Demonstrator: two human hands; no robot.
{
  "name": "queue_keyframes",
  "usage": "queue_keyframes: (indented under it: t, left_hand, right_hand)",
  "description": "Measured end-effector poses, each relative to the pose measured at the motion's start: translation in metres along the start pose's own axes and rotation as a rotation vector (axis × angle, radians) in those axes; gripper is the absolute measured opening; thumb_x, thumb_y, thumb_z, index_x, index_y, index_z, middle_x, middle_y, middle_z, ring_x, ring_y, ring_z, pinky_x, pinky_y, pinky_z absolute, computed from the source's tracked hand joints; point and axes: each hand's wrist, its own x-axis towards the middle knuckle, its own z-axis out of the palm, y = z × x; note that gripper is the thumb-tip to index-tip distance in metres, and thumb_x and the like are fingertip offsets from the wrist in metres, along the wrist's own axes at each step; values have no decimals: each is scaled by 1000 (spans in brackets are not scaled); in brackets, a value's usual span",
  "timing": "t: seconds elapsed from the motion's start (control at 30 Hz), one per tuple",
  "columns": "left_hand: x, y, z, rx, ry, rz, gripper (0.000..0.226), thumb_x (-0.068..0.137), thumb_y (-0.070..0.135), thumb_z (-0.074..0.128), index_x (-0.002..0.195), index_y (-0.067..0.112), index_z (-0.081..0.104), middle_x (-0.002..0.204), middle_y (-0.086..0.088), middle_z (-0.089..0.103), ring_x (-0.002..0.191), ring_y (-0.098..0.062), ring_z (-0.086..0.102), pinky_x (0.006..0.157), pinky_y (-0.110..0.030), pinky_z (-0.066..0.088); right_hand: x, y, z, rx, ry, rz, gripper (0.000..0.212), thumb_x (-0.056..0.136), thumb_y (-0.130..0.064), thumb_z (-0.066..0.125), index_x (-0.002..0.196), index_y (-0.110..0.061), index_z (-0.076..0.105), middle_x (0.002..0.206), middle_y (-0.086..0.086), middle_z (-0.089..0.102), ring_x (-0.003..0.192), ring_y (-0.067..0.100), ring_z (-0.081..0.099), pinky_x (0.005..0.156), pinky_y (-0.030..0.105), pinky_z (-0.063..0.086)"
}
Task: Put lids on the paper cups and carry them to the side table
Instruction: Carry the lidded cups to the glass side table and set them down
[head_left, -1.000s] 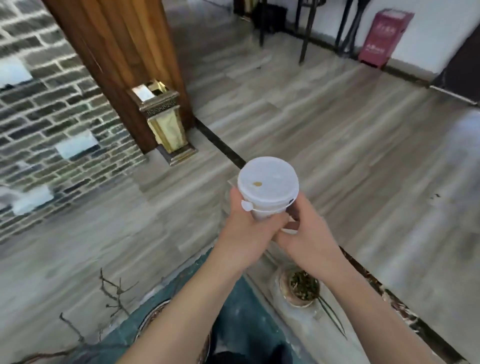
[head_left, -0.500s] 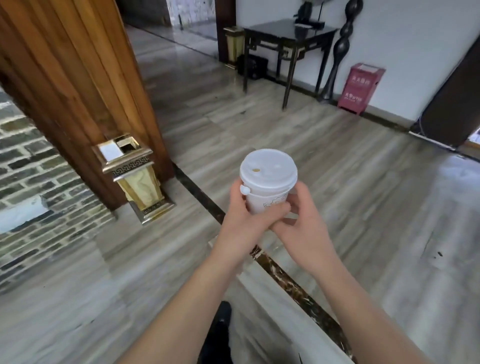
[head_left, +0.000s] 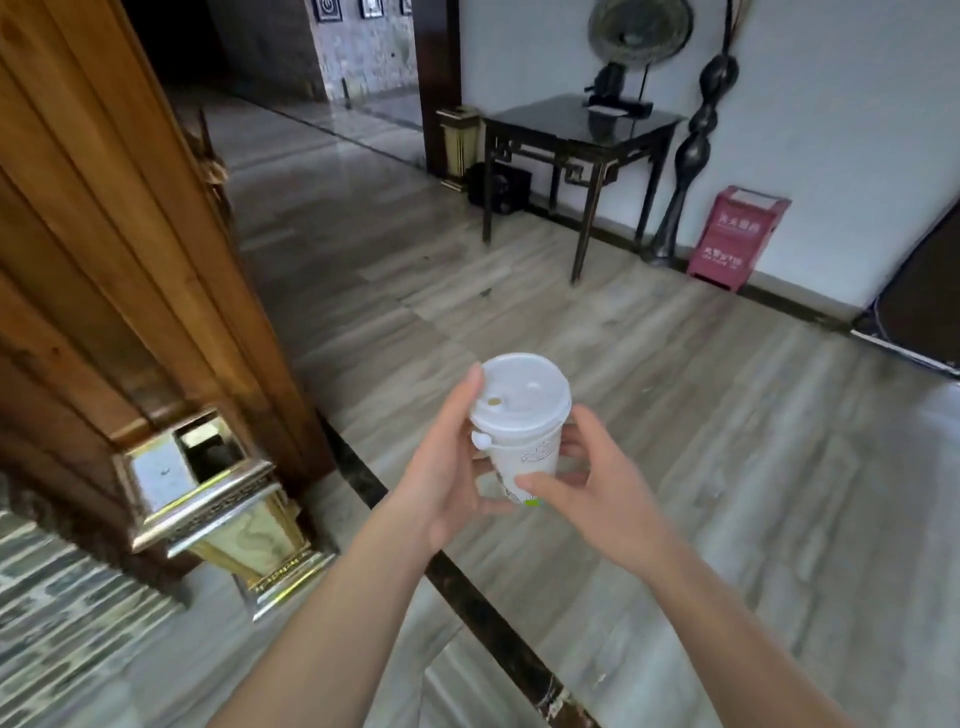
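Observation:
A white paper cup (head_left: 531, 457) with a white plastic lid (head_left: 522, 399) on it is held upright in front of me, above the floor. My left hand (head_left: 448, 467) wraps its left side, thumb up by the lid's rim. My right hand (head_left: 589, 493) grips the lower right of the cup, thumb across its front. A dark side table (head_left: 576, 136) stands ahead against the white wall, with a dark ornament on top.
A wooden pillar (head_left: 130, 234) rises at the left with a gold bin (head_left: 218, 499) at its foot. A second gold bin (head_left: 457, 148) and a black box (head_left: 497, 186) sit left of the table. A red box (head_left: 737, 236) and a tall black sculpture (head_left: 693, 145) stand to its right.
The view has lifted from the floor towards the room ahead, and the side table has come fully into sight and nearer. Both hands still hold the lidded cup.

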Motion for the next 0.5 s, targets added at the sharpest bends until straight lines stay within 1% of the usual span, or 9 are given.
queue_keyframes:
  t: [0.07,0.13,0.2,0.23,0.3,0.33,0.4,0.43,0.5]
  left_hand:
    - [58,20,-5,16,12,-24,69,88,78,48,126,26,72,123,-9,76,113,-29,71,85,-51,57]
    - [124,39,-9,26,27,-6,66,88,75,52,123,24,73,120,-11,77,113,-33,71,78,-47,56]
    - [196,61,-11,29,87,17,59,87,72,55,116,24,75,113,-9,79,114,-33,70,82,-50,55]
    - [232,74,-9,37,116,22,60,86,72,55,115,23,75,112,-10,79,114,-35,70,84,-51,54]
    - [300,105,-5,38,150,26,71,82,78,54,123,22,72,118,-14,77,120,-40,67,87,-53,56]
    - [333,121,-4,23,166,36,73,84,79,51,125,23,71,120,-15,76,123,-42,66,90,-57,56]
    - [394,156,0,22,168,36,71,90,79,41,125,25,73,120,-11,77,123,-38,66,100,-63,50]
    - [420,174,2,38,149,24,71,93,78,35,123,26,74,118,-7,78,122,-34,68,103,-64,48]
    - [470,206,5,72,85,12,72,98,74,25,120,28,76,117,-2,79,116,-27,70,105,-61,47]
  right_hand:
    - [60,15,-4,22,-12,11,72,72,-38,82,137,-49,51,126,-26,67,120,1,64,99,44,57]
    - [125,36,-10,71,-2,15,71,76,-30,83,138,-48,53,126,-24,69,121,1,64,103,42,55]
    - [197,53,-22,122,-19,29,69,82,-28,83,142,-43,52,129,-21,70,125,-1,62,111,39,50]
    - [233,60,-30,157,-37,43,68,84,-30,81,144,-41,52,131,-19,70,126,-1,61,113,39,48]
    - [304,67,-49,291,-84,85,59,89,-29,77,142,-39,54,128,-15,73,123,2,65,112,42,50]
    - [342,67,-60,342,-94,113,50,90,-32,74,136,-41,58,124,-17,74,120,1,67,110,45,51]
    - [414,63,-82,399,-102,194,37,85,-52,69,122,-51,67,120,-23,74,117,-3,66,107,52,52]
    - [448,62,-90,416,-116,224,36,82,-61,65,117,-54,69,121,-24,73,120,-3,65,106,55,52]
    - [512,60,-104,453,-160,248,41,82,-71,59,118,-56,69,127,-25,70,126,-2,61,104,58,51]
